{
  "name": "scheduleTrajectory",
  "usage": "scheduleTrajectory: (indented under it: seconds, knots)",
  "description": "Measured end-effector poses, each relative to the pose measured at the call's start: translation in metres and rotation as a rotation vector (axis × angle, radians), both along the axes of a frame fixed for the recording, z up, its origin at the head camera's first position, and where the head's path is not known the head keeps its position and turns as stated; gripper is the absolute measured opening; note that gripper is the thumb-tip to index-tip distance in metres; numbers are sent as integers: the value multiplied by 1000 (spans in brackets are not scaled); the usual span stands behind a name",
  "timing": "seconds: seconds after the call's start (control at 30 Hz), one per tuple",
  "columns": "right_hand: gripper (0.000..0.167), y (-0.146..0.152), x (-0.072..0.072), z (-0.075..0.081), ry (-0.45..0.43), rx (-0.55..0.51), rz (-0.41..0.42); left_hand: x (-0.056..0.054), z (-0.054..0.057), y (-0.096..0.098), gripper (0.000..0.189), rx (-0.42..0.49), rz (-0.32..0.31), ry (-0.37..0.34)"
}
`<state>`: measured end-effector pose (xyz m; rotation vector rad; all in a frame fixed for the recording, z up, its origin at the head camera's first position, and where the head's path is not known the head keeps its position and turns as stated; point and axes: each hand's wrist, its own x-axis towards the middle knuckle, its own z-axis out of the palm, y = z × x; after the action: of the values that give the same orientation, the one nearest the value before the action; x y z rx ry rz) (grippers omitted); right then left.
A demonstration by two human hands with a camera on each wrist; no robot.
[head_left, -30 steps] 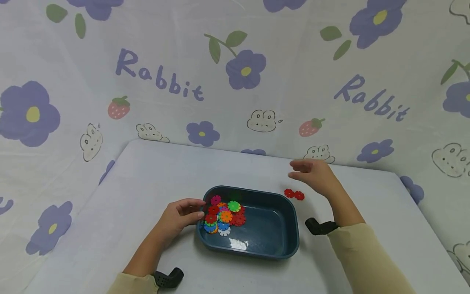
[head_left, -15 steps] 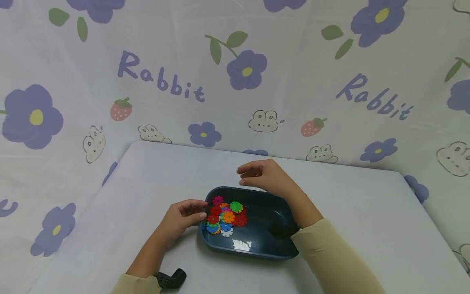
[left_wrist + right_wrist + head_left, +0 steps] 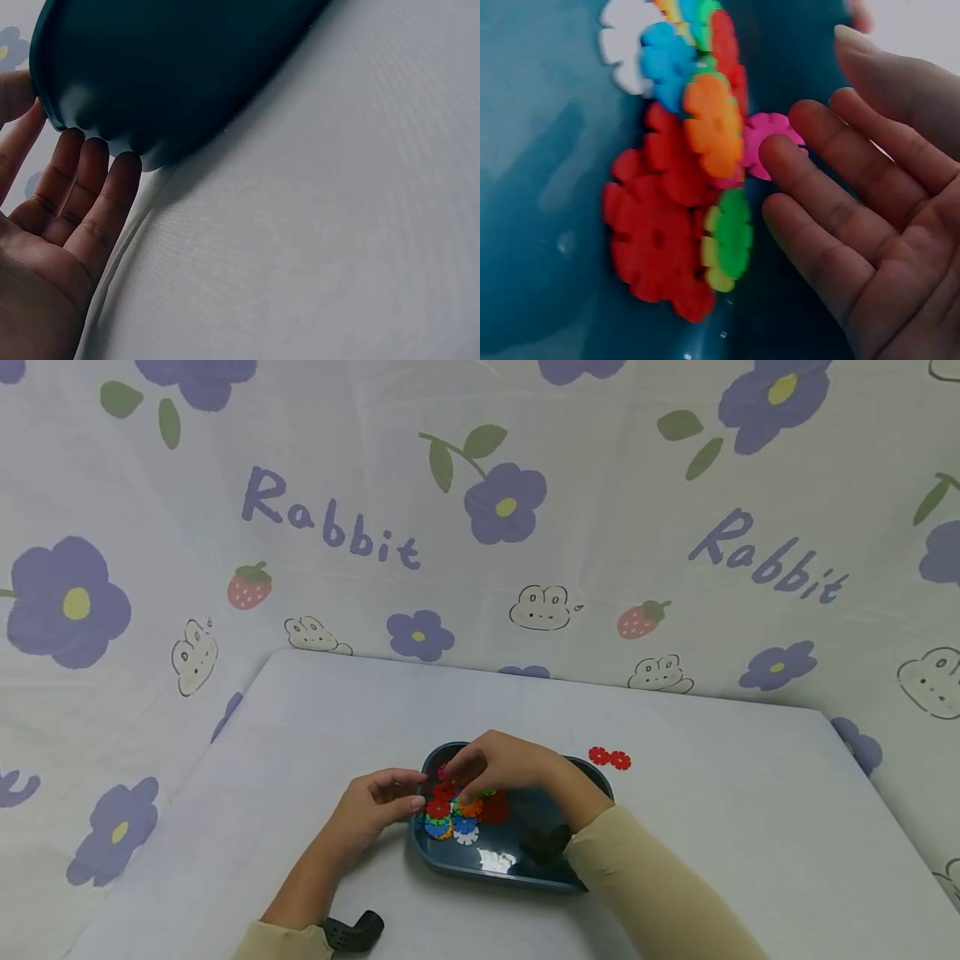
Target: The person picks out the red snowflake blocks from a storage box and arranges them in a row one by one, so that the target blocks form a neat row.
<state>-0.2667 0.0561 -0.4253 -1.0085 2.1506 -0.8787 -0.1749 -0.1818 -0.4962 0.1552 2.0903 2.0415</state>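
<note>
A dark blue-green plastic tray point(image 3: 510, 875) sits on the table with several notched plastic discs in its left half. These include a white disc point(image 3: 624, 45), an orange disc point(image 3: 714, 126), a green disc point(image 3: 735, 234), a pink disc point(image 3: 769, 142) and red discs point(image 3: 652, 240). My left hand point(image 3: 371, 806) holds the tray's left end, fingertips on the outer wall point(image 3: 97, 135) and thumb at the rim. My right hand point(image 3: 510, 768) is over the discs, fingers spread and relaxed with nothing between them. In the right wrist view its fingertips reach beside the pink disc.
Two joined red discs point(image 3: 610, 758) lie on the white table point(image 3: 712, 793) beyond the tray's right end. A patterned cloth point(image 3: 480, 527) hangs behind the table. A black wrist mount point(image 3: 355, 932) juts from the left sleeve.
My right hand has moved left from near the joined red discs, across the tray's far side, and down over the discs in the tray. My left hand has stayed at the tray's left end.
</note>
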Motion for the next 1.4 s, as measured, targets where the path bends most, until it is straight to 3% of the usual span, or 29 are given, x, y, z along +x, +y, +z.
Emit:
scheduleTrajectory:
  seconds: [0.2,0.4,0.63,1.13,1.4]
  knots:
    - [38,-13,4,-9,81,103,33,2,0,0,42,9,-4,17]
    - [34,-21,8,-21,158,167,6,2,-1,0,41,0,-11,36]
    - [24,-22,9,-25,173,208,-41,1,-1,1,41,4,-1,35]
    - [5,-13,6,-14,32,-4,-85,1,0,0,42,-10,2,35]
    - [11,3,3,6,-31,-170,-205,1,1,0,44,-25,6,17]
